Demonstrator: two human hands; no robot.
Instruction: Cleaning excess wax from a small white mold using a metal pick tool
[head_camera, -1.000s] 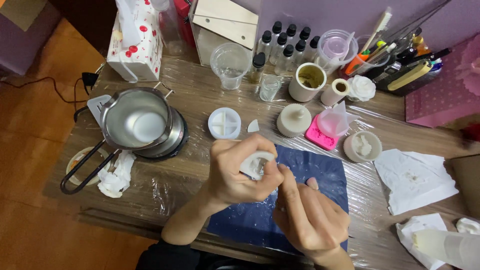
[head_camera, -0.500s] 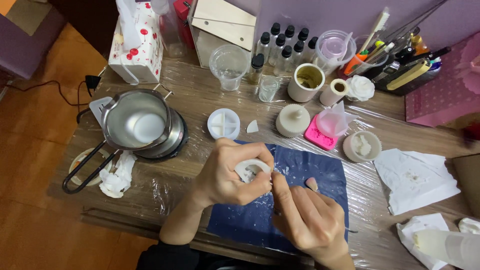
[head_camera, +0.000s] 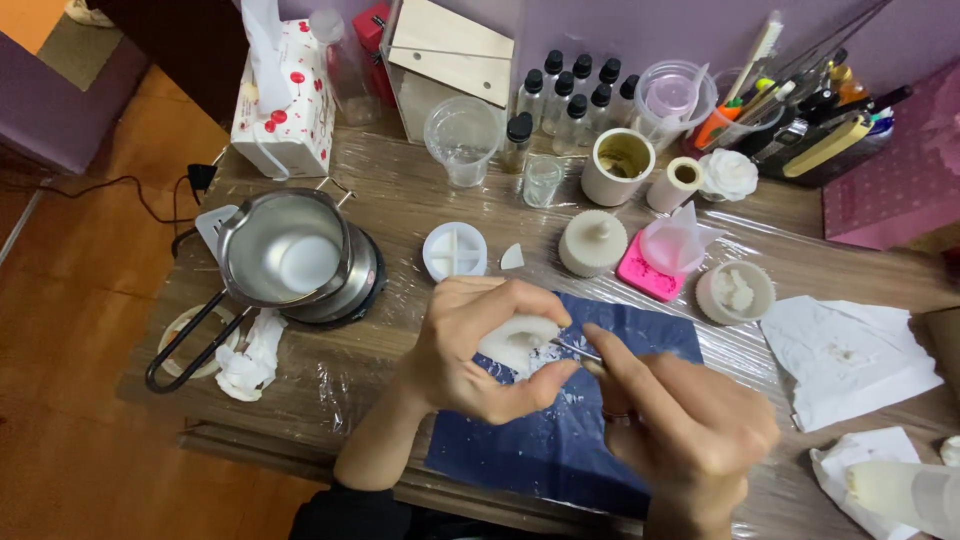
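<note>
**Scraping a white wax piece over the blue mat**

Bench (head_camera: 400, 200) wrapped in clear film, cluttered. Blue mat (head_camera: 560, 430) at 6 o'clock, dusted with white shavings, so some trimming looks done; the piece is in hand and not set down, so finishing seems left. Metal melting pot (head_camera: 290, 260) on its heater at 9 o'clock, white wax inside. Tissue box (head_camera: 285, 100) at 10 o'clock. Row of black-capped bottles (head_camera: 575, 95) at 12. Round white moulds and a pink mould (head_camera: 645, 275) at 1 to 2 o'clock. Left hand (head_camera: 480, 350), centre, fingers closed round the white wax piece (head_camera: 515, 340), held above the mat. Right hand (head_camera: 680, 430) at 5 o'clock, fingers pinched on a thin metal tool (head_camera: 575, 350), tip touching the piece.
</note>
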